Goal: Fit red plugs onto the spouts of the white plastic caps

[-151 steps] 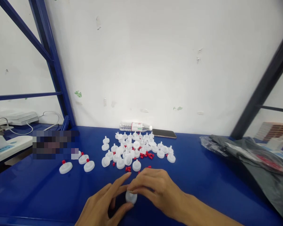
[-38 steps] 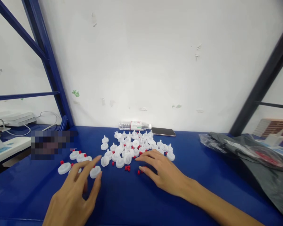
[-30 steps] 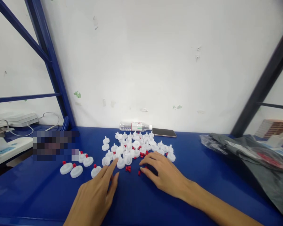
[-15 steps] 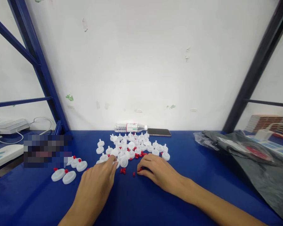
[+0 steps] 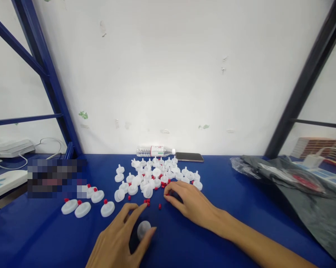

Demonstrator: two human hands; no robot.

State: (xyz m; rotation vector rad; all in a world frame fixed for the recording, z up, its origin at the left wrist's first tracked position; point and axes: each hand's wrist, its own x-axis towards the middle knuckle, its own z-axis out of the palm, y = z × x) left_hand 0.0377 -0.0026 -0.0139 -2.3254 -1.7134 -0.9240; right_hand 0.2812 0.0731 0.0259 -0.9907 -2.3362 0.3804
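My left hand is low on the blue table, fingers and thumb spread around a white round cap lying between them. My right hand rests beside the small red pieces, thumb and fingertips brought together; what they pinch, if anything, is too small to make out. Ahead of both hands is a pile of white caps with spouts, red pieces scattered among them. One loose red piece lies between the hands. At left stand several white caps with red tips.
A clear bottle and a dark phone lie along the wall. Grey fabric and plastic bags cover the right side. A white power strip is at the far left, beside a blurred patch. Blue frame posts rise at the left.
My left hand has drawn back from the pile toward the near edge and opened around a cap. A red-tipped cap it hid earlier now shows. My right hand has barely moved.
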